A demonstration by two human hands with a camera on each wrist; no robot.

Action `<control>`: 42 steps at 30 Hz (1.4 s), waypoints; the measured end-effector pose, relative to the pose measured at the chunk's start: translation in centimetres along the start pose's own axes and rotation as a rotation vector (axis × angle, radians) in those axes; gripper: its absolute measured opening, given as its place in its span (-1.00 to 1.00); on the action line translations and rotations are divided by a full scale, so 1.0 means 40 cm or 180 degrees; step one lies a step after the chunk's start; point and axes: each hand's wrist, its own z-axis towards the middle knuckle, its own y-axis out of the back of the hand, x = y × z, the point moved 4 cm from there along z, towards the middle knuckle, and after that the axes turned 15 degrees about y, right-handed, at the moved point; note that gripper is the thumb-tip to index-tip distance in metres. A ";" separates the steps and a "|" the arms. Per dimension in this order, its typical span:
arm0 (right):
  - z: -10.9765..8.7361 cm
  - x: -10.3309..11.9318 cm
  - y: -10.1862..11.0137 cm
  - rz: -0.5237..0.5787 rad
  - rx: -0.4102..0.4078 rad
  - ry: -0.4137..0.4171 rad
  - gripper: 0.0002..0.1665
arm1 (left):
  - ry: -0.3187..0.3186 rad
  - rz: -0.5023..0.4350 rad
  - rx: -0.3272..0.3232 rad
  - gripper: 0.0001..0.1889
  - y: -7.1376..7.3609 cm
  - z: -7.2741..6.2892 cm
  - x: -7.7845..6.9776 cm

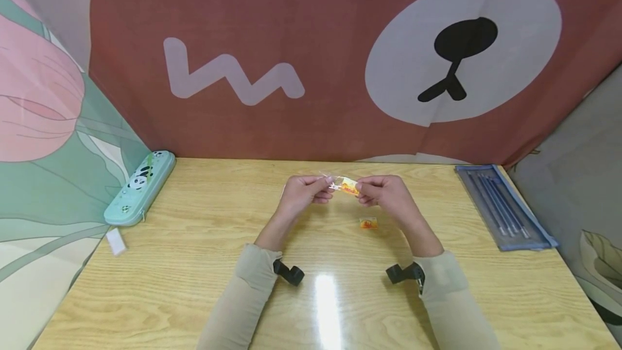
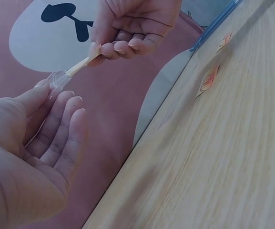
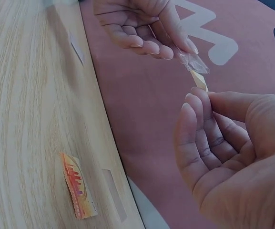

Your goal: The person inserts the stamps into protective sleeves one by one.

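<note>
Over the back part of the table, both hands are raised and close together. A crinkled piece of clear plastic is pinched between the thumb and fingers of my left hand. My right hand pinches a small, flat yellow-and-orange printed piece at its right end. Its other end meets the clear plastic; whether it sits inside cannot be told. Below the hands, a small orange-and-yellow packet with a serrated edge lies flat on the table, touched by neither hand.
A mint-green pencil case with pandas lies at the table's left edge, a small white block just in front of it. On the right is a blue-edged mesh pouch holding several pencil-like sticks. A brown printed cloth hangs behind the wooden table.
</note>
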 end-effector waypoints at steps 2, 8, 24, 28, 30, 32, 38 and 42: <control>0.000 0.002 0.000 0.0005 0.0008 0.0015 -0.63 | 0.0005 0.0004 0.0014 -0.70 0.000 -0.001 0.000; 0.001 0.004 -0.001 -0.0001 0.0016 0.0057 -0.62 | 0.0018 0.0072 0.0026 -0.71 0.001 0.000 -0.002; 0.000 0.001 0.000 0.0136 -0.0119 0.0085 -0.58 | 0.0061 0.0105 0.0067 -0.69 -0.014 0.004 0.007; -0.001 0.005 0.003 0.0155 -0.0189 0.0165 -0.57 | 0.0063 0.0134 0.0063 -0.69 -0.014 0.001 0.008; -0.001 0.008 0.004 0.0173 -0.0226 0.0183 -0.56 | 0.0063 0.0145 0.0079 -0.68 -0.014 0.001 0.009; -0.002 0.011 0.005 0.0215 -0.0277 0.0174 -0.58 | 0.0095 0.0091 0.0121 -0.65 -0.015 0.002 0.011; -0.004 0.022 0.005 0.0468 -0.0447 0.0175 -0.61 | 0.0429 -0.0678 0.0512 -0.67 -0.019 0.003 0.024; -0.004 0.032 0.002 0.0579 -0.0505 0.0197 -0.64 | 0.0618 -0.1023 0.0759 -0.74 -0.021 0.001 0.027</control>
